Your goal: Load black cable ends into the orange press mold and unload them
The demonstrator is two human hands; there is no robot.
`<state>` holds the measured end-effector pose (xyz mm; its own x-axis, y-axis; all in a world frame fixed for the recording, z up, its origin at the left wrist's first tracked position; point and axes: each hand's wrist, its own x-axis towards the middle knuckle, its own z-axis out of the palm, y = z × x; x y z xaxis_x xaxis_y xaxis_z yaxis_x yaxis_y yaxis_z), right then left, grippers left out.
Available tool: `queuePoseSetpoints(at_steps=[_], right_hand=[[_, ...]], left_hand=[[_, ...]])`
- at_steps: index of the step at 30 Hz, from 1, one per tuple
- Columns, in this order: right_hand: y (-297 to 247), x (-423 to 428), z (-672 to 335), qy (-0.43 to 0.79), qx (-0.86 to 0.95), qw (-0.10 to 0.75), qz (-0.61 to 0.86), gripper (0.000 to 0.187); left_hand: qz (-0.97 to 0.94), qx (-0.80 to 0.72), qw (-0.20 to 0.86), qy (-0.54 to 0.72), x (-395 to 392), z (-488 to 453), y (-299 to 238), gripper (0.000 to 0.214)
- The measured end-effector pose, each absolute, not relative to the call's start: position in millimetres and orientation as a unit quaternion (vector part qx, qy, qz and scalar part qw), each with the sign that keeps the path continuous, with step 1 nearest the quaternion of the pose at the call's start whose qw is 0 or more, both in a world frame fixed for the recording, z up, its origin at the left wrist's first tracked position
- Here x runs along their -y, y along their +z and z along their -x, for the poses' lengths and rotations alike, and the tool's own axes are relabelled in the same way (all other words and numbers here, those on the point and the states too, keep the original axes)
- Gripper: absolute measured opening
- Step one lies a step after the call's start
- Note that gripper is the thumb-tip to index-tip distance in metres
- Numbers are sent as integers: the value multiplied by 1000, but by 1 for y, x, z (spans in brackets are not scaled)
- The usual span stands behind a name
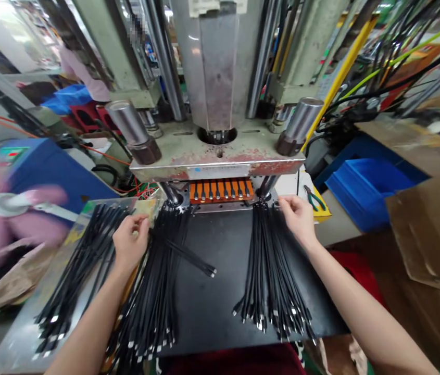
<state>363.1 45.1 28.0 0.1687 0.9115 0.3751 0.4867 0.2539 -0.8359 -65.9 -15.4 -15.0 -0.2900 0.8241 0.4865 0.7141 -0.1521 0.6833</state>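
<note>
My left hand (130,240) is closed in a pinch on thin black cables from the middle bundle (153,291), at its top end. My right hand (298,217) rests with curled fingers on the top of the right bundle of black cables (270,276), gripping their ends. Both bundles fan out toward me on a black mat (215,291). A third bundle (79,271) lies at the far left. Just beyond the hands, an orange fixture (222,190) with a row of cable ends sits under the press plate (220,156).
A large press (215,67) with two steel posts rises behind the mat. Green-handled pliers (313,198) lie at the right of the fixture. Blue bins (368,187) and cardboard boxes (430,229) stand at the right. A pink fan (12,213) blurs at the left.
</note>
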Motion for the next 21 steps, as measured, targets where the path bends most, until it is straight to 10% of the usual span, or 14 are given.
queuePoseSetpoints(at_steps=[7, 21], right_hand=[[-8, -37, -383, 245, 502, 552, 619, 34], [30, -97, -296, 68, 797, 291, 525, 40]], left_hand=[[-668, -591, 165, 421, 6, 35, 19, 25], [-413, -595, 473, 502, -97, -34, 2, 30]])
